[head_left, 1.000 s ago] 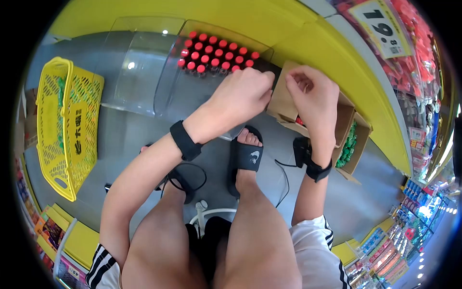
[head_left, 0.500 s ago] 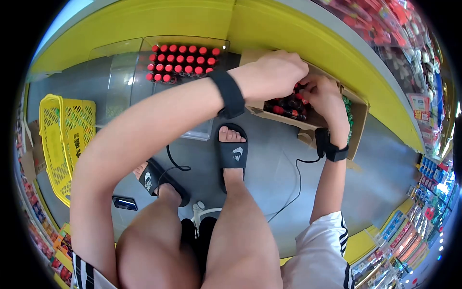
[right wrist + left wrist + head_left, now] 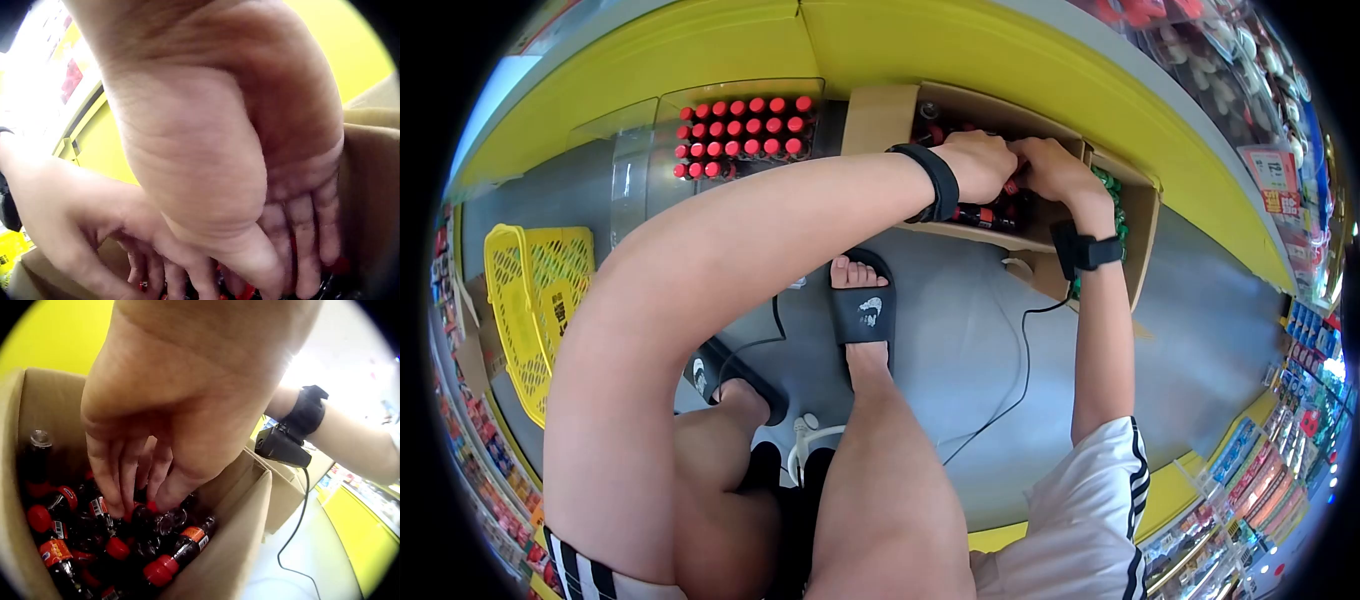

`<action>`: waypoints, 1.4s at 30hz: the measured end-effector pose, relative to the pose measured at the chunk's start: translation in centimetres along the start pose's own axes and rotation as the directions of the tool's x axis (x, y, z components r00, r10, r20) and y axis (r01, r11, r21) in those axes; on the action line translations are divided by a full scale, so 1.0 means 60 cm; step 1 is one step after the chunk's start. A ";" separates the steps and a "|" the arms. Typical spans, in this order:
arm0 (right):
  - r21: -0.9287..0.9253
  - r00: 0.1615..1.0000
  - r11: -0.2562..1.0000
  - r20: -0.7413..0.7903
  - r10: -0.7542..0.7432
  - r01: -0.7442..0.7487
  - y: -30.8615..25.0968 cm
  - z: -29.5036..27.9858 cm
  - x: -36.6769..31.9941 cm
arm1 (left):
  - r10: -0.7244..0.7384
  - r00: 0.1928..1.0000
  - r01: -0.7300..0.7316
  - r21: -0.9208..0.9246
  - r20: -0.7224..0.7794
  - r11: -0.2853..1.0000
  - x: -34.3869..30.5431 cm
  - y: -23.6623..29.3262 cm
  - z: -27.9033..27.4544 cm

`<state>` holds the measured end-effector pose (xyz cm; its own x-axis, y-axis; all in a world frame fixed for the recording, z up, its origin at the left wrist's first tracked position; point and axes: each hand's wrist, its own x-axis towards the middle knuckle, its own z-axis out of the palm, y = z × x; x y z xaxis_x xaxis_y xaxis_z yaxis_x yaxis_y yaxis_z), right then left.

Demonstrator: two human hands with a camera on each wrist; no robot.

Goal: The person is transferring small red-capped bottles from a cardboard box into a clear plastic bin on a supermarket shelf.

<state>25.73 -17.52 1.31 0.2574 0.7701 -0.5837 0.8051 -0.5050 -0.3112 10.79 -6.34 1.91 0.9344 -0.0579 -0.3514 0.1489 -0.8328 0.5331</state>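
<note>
Small dark bottles with red caps (image 3: pixel 990 218) lie jumbled in an open cardboard box (image 3: pixel 880 125). My left hand (image 3: pixel 978 165) reaches into it from the left, my right hand (image 3: pixel 1060 180) from the right, close together. In the left wrist view, the left hand (image 3: pixel 187 394) points its fingers down among the bottles (image 3: pixel 186 542), thumb apart and fingertips by a red cap. The right wrist view has the right hand (image 3: pixel 200 137) with its fingers extended downward beside the left hand (image 3: pixel 81 206); its fingertips are partly hidden.
Rows of red-capped bottles (image 3: pixel 745 130) stand in a clear bin at the upper left. A yellow basket (image 3: pixel 525 310) is at the far left. Green items (image 3: pixel 1108 185) fill a box section at the right. A black cable (image 3: pixel 1026 350) hangs from the right wrist.
Both hands have moved from near the clear bin into the cardboard box. The head view has shifted, so the bin and basket appear farther left, and more bottles in the box show.
</note>
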 end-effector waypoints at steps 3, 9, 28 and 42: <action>-0.112 0.998 0.994 0.069 -0.005 0.013 -0.003 -0.007 0.010 | -0.025 0.999 0.026 -0.027 0.028 0.999 0.012 0.004 0.017; -0.126 0.997 0.990 0.030 -0.065 0.068 -0.004 0.013 0.043 | -0.117 0.992 0.119 -0.034 0.035 0.992 0.036 -0.006 0.048; -0.031 0.996 0.997 0.045 -0.074 0.075 0.022 0.029 0.068 | 0.066 0.989 -0.060 0.054 -0.129 0.997 0.011 -0.009 0.047; -0.133 0.993 0.984 0.020 -0.113 0.115 0.007 0.041 0.075 | 0.041 0.991 -0.027 0.110 -0.126 0.994 -0.010 -0.022 0.035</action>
<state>25.90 -15.22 -3.30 0.1536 0.8144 -0.5597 0.8933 -0.3566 -0.2737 9.31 -6.36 -0.22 0.9729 -0.0222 -0.2299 0.0871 -0.8866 0.4542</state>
